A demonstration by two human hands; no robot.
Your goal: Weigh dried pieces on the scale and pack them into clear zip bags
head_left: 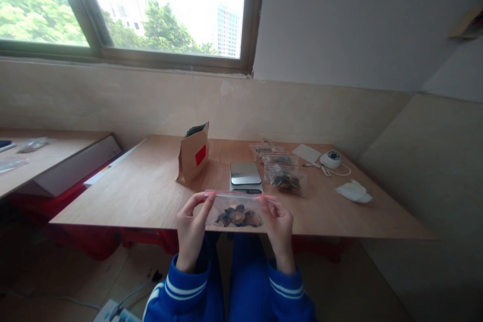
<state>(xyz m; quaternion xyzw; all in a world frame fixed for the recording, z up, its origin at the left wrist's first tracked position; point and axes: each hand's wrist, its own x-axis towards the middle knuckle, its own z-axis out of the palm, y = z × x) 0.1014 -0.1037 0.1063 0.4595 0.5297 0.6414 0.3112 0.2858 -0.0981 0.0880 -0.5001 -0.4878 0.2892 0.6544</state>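
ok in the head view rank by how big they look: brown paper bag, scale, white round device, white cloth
1. brown paper bag
2. scale
3. white cloth and white round device look about alike; the device sits farther back, so I won't rank them.

You're wearing a bright blue long-sleeved top, sporty-looking, smooth fabric. Each sleeve is ending in a cuff carrying two thin white stripes running round the wrist, same pattern on both sides. Your left hand (191, 231) and right hand (279, 229) are showing bare below the cuffs, no gloves; rings or a watch aren't making themselves out at this size. Your legs are showing in matching blue trousers, plain, no markings visible. Near the left elbow a white panel is curving into the blue.
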